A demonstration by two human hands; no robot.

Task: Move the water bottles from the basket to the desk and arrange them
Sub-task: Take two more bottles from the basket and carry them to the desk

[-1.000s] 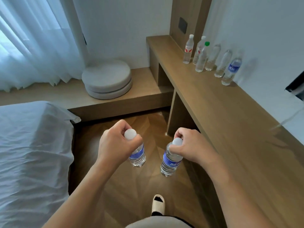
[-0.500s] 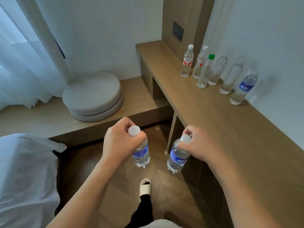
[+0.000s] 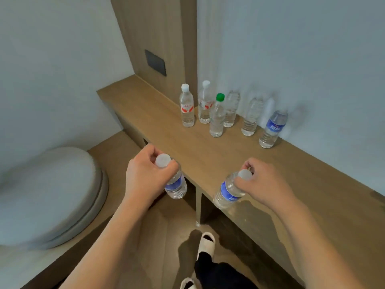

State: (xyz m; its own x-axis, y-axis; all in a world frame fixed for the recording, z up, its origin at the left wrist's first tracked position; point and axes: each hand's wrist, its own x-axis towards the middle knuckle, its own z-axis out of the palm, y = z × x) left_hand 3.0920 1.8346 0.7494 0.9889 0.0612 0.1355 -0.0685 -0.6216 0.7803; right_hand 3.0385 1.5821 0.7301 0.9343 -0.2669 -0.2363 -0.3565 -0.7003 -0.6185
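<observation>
Cushions (image 3: 48, 197): two round grey pads, stacked, on the low wooden platform (image 3: 116, 149) at the far left; blurred.
Left hand (image 3: 145, 176): fingers curled round the neck of a blue-labelled bottle (image 3: 176, 185), just under its white cap, which shows above the knuckles.
Left-hand bottle: hangs in the air, tilted a little, just off the desk's front edge and not touching it.
Desk (image 3: 208, 155): long wooden top that runs from the far left corner by the wood wall panel (image 3: 154, 38) toward the near right; its front edge passes between the two hands.
Right hand (image 3: 262, 184): fingers closed round the neck and white cap of a second blue-labelled bottle (image 3: 228, 191).
Right-hand bottle: tilted, base toward the left and down, over the desk's front edge; whether it touches the edge cannot be told.
Row at the back edge: six bottles stand upright near the wall, toward the far end.
Row, left to right: a red-labelled bottle (image 3: 187, 109) with white cap, a second red-labelled one (image 3: 205, 105) just beside it, a green-capped bottle (image 3: 217, 116) a step forward of the line, two clear bottles (image 3: 231, 109) (image 3: 251, 116) with blurred tops, then a bottle with a blue label (image 3: 273, 129).
Wall panel: carries a dark switch plate (image 3: 155, 62).
Floor (image 3: 166, 236): wood; one foot in a pale slipper (image 3: 205, 244) near the desk leg, a second slipper toe at the bottom edge.
</observation>
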